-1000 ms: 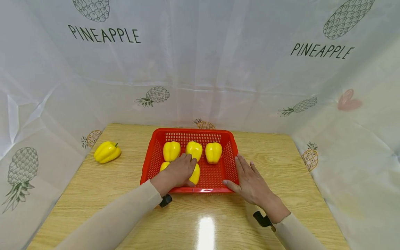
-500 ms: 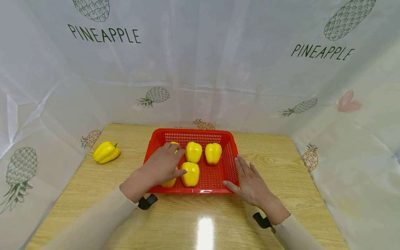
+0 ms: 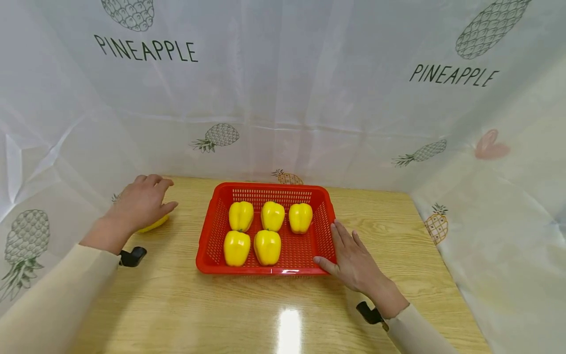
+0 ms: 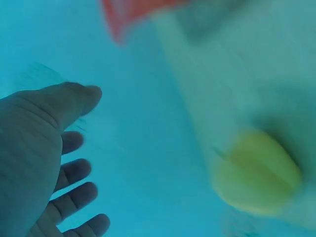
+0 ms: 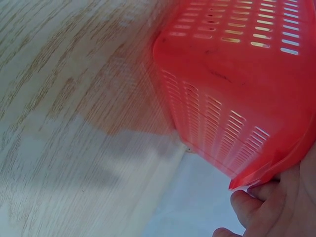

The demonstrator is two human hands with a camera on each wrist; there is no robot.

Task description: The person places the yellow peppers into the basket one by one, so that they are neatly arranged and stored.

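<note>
At the table's left, my left hand (image 3: 140, 202) is over a lone yellow bell pepper (image 3: 155, 224), covering most of it in the head view. In the left wrist view this bell pepper (image 4: 256, 173) lies apart from the hand, whose fingers are spread and hold nothing. My right hand (image 3: 355, 260) rests against the right side of a red plastic basket (image 3: 247, 270), fingers straight along its wall and thumb at the front corner. In the right wrist view its fingertips touch the basket rim (image 5: 291, 163). Several yellow bell peppers (image 3: 267, 247) stand in the basket.
The wooden table (image 3: 212, 314) carries the basket near its middle. A white curtain (image 3: 283, 98) printed with pineapples closes off the back and both sides. A bright reflection lies on the table in front of the basket.
My left hand has let go of a bell pepper in the basket's front row, lifted out and swung left to the lone bell pepper. The right hand stays in place.
</note>
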